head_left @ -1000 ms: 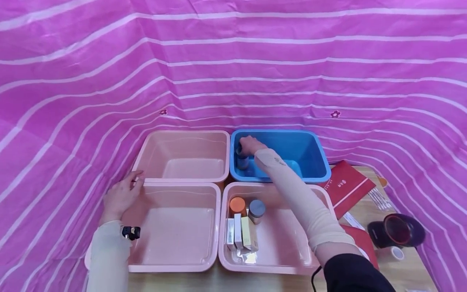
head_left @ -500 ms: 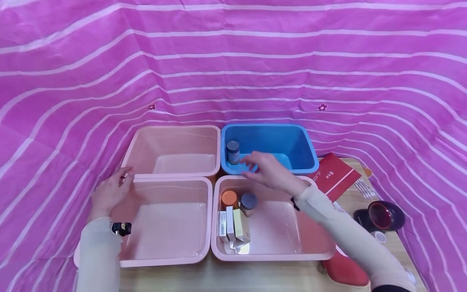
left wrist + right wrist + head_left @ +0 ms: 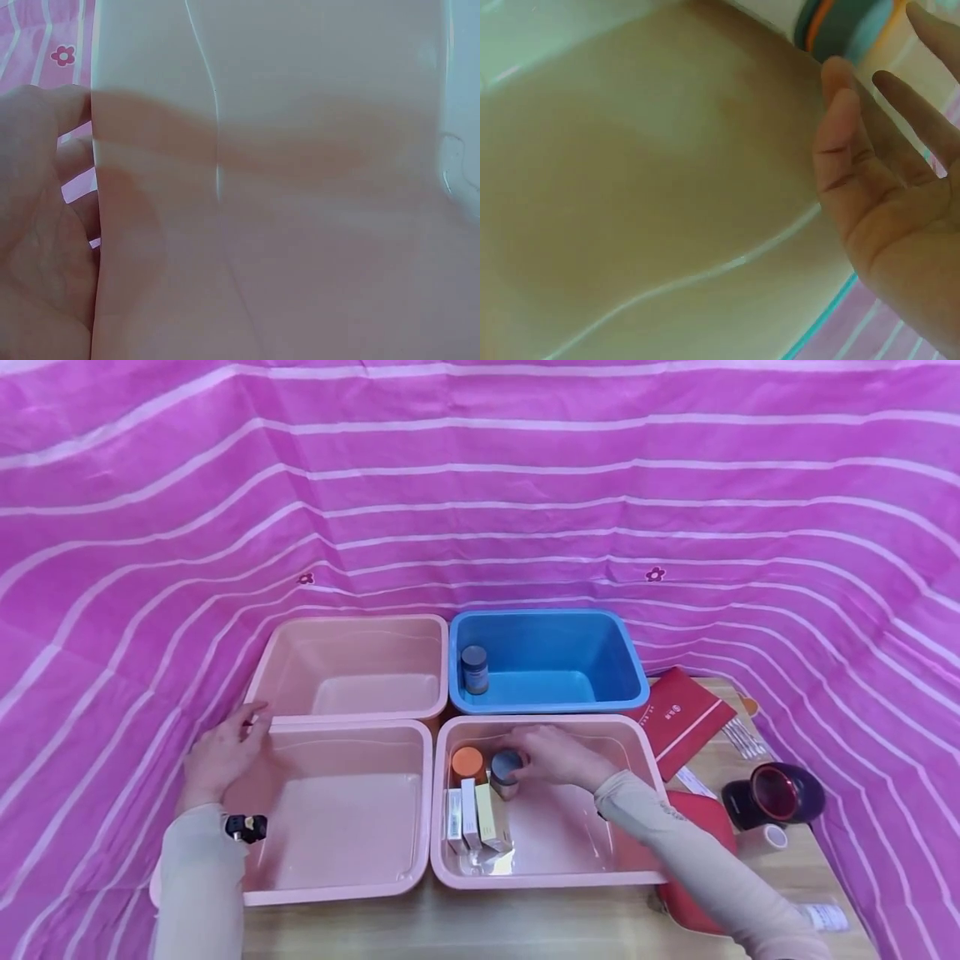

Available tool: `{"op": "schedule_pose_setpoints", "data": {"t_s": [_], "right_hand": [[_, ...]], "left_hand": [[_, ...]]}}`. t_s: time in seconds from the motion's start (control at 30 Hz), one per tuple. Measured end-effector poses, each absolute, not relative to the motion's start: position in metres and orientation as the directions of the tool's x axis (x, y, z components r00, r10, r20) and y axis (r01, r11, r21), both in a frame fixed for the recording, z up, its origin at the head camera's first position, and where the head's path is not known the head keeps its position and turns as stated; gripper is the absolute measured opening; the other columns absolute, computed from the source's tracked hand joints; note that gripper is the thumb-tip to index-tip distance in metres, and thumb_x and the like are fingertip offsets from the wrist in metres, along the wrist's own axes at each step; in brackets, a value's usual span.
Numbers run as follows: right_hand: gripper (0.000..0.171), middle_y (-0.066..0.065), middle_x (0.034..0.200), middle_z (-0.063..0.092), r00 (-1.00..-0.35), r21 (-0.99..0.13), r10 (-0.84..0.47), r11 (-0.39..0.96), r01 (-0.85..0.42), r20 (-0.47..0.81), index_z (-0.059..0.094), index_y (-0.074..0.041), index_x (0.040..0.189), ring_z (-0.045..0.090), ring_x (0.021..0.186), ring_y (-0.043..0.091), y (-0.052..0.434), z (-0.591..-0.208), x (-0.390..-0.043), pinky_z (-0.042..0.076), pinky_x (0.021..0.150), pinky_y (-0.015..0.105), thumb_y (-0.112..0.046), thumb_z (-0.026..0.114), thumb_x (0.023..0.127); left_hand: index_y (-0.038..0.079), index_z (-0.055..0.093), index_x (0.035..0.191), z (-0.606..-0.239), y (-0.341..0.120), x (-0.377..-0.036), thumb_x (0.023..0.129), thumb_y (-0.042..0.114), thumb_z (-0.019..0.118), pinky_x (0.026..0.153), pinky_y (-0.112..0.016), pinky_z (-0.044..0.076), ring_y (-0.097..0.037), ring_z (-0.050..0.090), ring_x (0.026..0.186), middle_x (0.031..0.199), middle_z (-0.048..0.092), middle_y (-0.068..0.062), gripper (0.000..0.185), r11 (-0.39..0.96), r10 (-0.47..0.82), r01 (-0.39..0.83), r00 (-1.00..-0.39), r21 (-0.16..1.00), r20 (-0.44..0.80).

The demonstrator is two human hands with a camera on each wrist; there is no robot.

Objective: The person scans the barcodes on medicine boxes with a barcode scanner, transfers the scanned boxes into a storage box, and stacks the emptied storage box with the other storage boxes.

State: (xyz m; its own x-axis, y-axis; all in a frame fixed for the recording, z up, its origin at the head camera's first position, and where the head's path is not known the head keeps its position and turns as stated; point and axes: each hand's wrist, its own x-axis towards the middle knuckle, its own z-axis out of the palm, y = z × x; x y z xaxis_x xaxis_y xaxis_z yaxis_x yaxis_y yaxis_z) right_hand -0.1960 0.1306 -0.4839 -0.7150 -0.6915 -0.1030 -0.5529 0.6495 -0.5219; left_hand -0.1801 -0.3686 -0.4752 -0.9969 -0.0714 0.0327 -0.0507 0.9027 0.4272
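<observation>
Nearest the person, two pink tubs sit side by side on the wooden table [image 3: 525, 927]. Left hand [image 3: 221, 756] rests on the far left rim of the near left pink tub [image 3: 337, 885], fingers relaxed, holding nothing. Right hand [image 3: 551, 756] reaches into the near right pink tub [image 3: 570, 881], fingers spread around the grey-lidded jar [image 3: 506, 770]; a closed grip cannot be confirmed. Just beside it: an orange-lidded jar [image 3: 468, 763] and small upright boxes [image 3: 474, 814]. Farther back, the blue tub [image 3: 555, 702] holds another grey-lidded jar [image 3: 475, 668] in its left corner.
</observation>
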Motion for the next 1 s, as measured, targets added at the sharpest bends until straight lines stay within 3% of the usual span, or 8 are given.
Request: {"op": "schedule_pose_setpoints", "data": {"t_s": [0.1,0.23,0.57,0.73,1.0], "right_hand": [[0.055,0.0,0.129,0.07,-0.713,-0.422,-0.687,0.692,-0.586,-0.137,0.069,-0.02,0.133,0.065,0.115,0.019,0.128,-0.49,-0.195,0.054,0.103,0.042,-0.032,0.088,0.082],[0.054,0.001,0.128,0.07,-0.718,-0.382,-0.678,0.713,-0.588,-0.16,0.069,-0.02,0.133,0.064,0.114,0.019,0.125,-0.497,-0.194,0.053,0.105,0.042,-0.03,0.087,0.083],[0.049,-0.001,0.122,0.071,-0.692,-0.443,-0.713,0.661,-0.605,-0.118,0.07,-0.017,0.13,0.065,0.108,0.016,0.136,-0.494,-0.199,0.056,0.099,0.038,-0.024,0.086,0.085],[0.047,-0.002,0.119,0.071,-0.713,-0.538,-0.695,0.636,-0.553,-0.088,0.071,-0.017,0.128,0.065,0.105,0.016,0.147,-0.476,-0.198,0.057,0.096,0.041,-0.018,0.087,0.084],[0.055,0.0,0.117,0.07,-0.747,-0.525,-0.665,0.627,-0.575,0.023,0.068,-0.013,0.131,0.065,0.104,0.018,0.166,-0.442,-0.187,0.06,0.086,0.036,-0.021,0.089,0.081]], "left_hand": [[0.011,0.048,0.151,-0.475,-0.368,-0.181,0.109,0.05,0.035,0.082,-0.069,0.043,-0.057,0.059,0.11,0.125,0.064,-0.03,0.059,0.901,-0.07,-0.048,-0.997,0.432,0.035],[0.01,0.049,0.15,-0.473,-0.367,-0.182,0.109,0.05,0.036,0.083,-0.069,0.043,-0.057,0.059,0.11,0.124,0.064,-0.03,0.059,0.898,-0.071,-0.047,-0.997,0.438,0.039],[0.01,0.048,0.15,-0.474,-0.367,-0.181,0.109,0.049,0.036,0.083,-0.068,0.044,-0.055,0.06,0.109,0.124,0.064,-0.03,0.058,0.901,-0.075,-0.052,-0.996,0.432,0.038],[0.009,0.048,0.15,-0.472,-0.367,-0.18,0.109,0.05,0.035,0.083,-0.069,0.044,-0.057,0.059,0.11,0.124,0.064,-0.031,0.059,0.899,-0.073,-0.049,-0.997,0.435,0.039],[0.009,0.048,0.151,-0.472,-0.368,-0.179,0.109,0.049,0.035,0.082,-0.068,0.045,-0.058,0.06,0.108,0.123,0.065,-0.031,0.059,0.9,-0.064,-0.038,-0.997,0.435,0.047]]}}
